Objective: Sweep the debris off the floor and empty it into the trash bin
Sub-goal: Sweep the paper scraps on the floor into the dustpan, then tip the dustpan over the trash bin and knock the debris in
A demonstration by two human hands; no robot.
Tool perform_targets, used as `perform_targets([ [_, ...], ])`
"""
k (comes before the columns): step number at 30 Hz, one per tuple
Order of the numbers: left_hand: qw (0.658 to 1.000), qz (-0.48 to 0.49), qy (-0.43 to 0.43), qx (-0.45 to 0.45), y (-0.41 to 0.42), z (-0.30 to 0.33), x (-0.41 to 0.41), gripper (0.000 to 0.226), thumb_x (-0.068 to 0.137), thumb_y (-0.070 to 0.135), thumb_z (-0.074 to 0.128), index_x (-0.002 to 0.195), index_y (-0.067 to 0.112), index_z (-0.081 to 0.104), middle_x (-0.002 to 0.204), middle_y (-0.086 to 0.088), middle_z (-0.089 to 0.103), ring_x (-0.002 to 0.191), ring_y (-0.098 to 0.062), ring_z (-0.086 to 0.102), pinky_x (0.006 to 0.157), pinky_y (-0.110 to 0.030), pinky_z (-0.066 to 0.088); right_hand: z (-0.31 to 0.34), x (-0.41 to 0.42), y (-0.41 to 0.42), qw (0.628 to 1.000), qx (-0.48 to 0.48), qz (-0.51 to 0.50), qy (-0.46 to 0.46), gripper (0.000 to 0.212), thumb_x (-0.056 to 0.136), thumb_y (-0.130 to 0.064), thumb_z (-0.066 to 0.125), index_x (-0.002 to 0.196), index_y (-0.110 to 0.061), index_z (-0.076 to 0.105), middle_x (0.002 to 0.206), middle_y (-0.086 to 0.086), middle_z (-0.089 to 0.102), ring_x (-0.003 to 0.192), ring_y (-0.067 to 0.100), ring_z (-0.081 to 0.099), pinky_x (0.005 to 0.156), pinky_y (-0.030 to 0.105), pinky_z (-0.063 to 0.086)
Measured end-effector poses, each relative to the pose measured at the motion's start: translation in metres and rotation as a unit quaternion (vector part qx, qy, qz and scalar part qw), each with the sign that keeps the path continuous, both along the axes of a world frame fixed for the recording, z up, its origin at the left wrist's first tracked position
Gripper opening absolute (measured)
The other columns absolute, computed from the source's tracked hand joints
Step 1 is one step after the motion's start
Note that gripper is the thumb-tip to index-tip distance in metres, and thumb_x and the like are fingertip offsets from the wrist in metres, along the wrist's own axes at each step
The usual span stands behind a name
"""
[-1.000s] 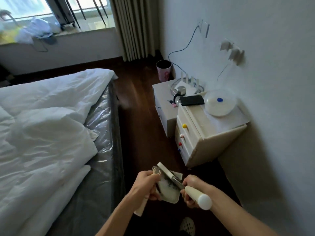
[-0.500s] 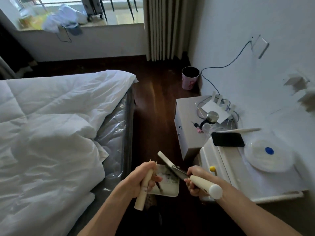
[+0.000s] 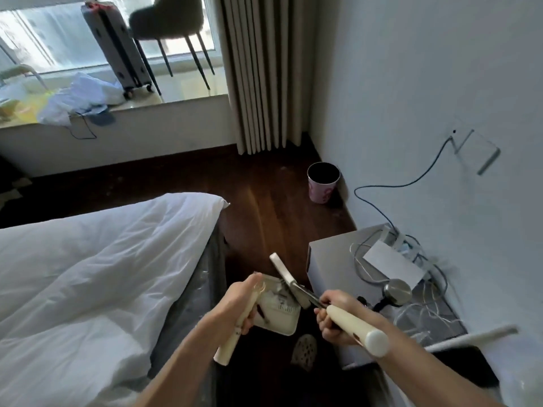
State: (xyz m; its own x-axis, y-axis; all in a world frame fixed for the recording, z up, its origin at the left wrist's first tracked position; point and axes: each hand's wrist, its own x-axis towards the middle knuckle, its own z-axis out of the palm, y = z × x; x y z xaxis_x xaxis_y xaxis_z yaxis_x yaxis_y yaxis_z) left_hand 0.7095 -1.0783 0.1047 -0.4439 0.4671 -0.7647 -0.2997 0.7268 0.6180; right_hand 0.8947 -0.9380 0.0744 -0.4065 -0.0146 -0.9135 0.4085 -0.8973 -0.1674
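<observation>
Dark wood floor (image 3: pixel 264 207) runs to the trash bin (image 3: pixel 323 186) ahead. Your left hand (image 3: pixel 238 301) grips the dustpan (image 3: pixel 277 309) level — keeps debris in — while your right hand (image 3: pixel 338 315) clamps the brush (image 3: pixel 296 284) over it.

Glossy dark wood floor (image 3: pixel 273 207), smooth cream plastic dustpan (image 3: pixel 279 314).

Bed (image 3: pixel 88 274) lies left, nightstand (image 3: pixel 338 259) right, trash bin (image 3: pixel 322 186) beyond on the floor (image 3: pixel 264 207) between.
</observation>
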Motion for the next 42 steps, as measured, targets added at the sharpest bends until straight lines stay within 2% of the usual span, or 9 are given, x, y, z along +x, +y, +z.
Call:
perform_targets([
  [8,0.988,-0.13,0.085,0.029,0.153,0.025,-0.102,0.032,0.1,0.045,0.06,0.091,0.014,0.064,0.044,0.001,0.041,0.03,-0.012,0.034,0.032,-0.019,0.027,0.015,-0.126,0.155,0.997,-0.007,-0.076,0.019,0.033,0.095,-0.018,0.031,0.066,-0.008,0.044,0.044,0.003,0.044,0.024,0.013,0.04,0.025,0.015,0.031],
  [13,0.98,-0.168,0.098,0.041,0.226,0.033,-0.148,0.033,0.098,0.041,0.062,0.11,0.011,0.069,0.05,-0.001,0.046,0.032,-0.012,0.036,0.033,-0.023,0.03,0.029,-0.173,0.226,0.994,-0.007,-0.104,0.018,0.028,0.093,-0.019,0.033,0.069,-0.009,0.043,0.044,0.002,0.043,0.025,0.013,0.04,0.027,0.014,0.028],
  [18,0.969,-0.211,0.12,0.048,0.303,0.027,-0.206,0.021,0.096,0.032,0.069,0.111,0.017,0.07,0.046,0.009,0.051,0.03,-0.005,0.037,0.031,-0.021,0.032,0.036,-0.213,0.284,0.982,-0.009,-0.188,0.028,0.027,0.092,-0.017,0.034,0.069,-0.008,0.044,0.045,0.002,0.043,0.025,0.013,0.041,0.027,0.014,0.026],
  [21,0.958,-0.252,0.128,0.047,0.343,0.017,-0.244,0.019,0.093,0.029,0.071,0.109,0.02,0.069,0.048,0.005,0.054,0.03,-0.008,0.038,0.031,-0.022,0.032,0.038,-0.237,0.314,0.972,0.014,-0.232,0.028,0.027,0.093,-0.017,0.035,0.07,-0.008,0.045,0.046,0.003,0.045,0.026,0.012,0.041,0.028,0.014,0.026],
  [26,0.932,-0.327,0.152,0.042,0.403,0.012,-0.313,0.013,0.09,0.021,0.065,0.101,0.014,0.065,0.068,0.001,0.062,0.031,-0.008,0.044,0.034,-0.024,0.038,0.042,-0.288,0.355,0.949,0.042,-0.312,0.021,0.026,0.094,-0.016,0.035,0.073,-0.008,0.045,0.045,0.002,0.044,0.026,0.011,0.04,0.027,0.015,0.025],
  [31,0.911,-0.361,0.191,0.05,0.446,0.03,-0.366,0.021,0.091,0.024,0.058,0.111,0.022,0.065,0.075,-0.005,0.067,0.031,-0.008,0.046,0.034,-0.022,0.04,0.038,-0.318,0.373,0.928,0.047,-0.369,0.016,0.026,0.095,-0.017,0.034,0.074,-0.008,0.045,0.045,0.002,0.044,0.026,0.012,0.04,0.026,0.016,0.026],
  [34,0.902,-0.375,0.203,0.063,0.472,0.044,-0.392,0.03,0.091,0.025,0.057,0.12,0.024,0.064,0.083,-0.007,0.069,0.035,-0.009,0.049,0.035,-0.022,0.042,0.036,-0.328,0.39,0.918,0.038,-0.395,-0.003,0.026,0.095,-0.018,0.033,0.074,-0.008,0.045,0.044,0.002,0.044,0.025,0.013,0.041,0.025,0.016,0.027],
  [37,0.89,-0.391,0.224,0.065,0.493,0.055,-0.41,0.028,0.091,0.028,0.06,0.119,0.027,0.063,0.086,-0.004,0.067,0.045,-0.011,0.054,0.035,-0.021,0.041,0.028,-0.335,0.41,0.914,0.025,-0.404,-0.017,0.027,0.096,-0.017,0.031,0.074,-0.008,0.044,0.043,0.002,0.043,0.023,0.013,0.039,0.026,0.014,0.026],
  [42,0.862,-0.426,0.267,0.071,0.528,0.064,-0.423,0.025,0.087,0.028,0.064,0.112,0.025,0.063,0.09,-0.001,0.069,0.061,-0.015,0.061,0.051,-0.027,0.048,0.009,-0.35,0.442,0.891,0.022,-0.452,-0.037,0.022,0.092,-0.009,0.028,0.074,-0.011,0.04,0.039,0.003,0.04,0.022,0.012,0.034,0.026,0.015,0.022],
])
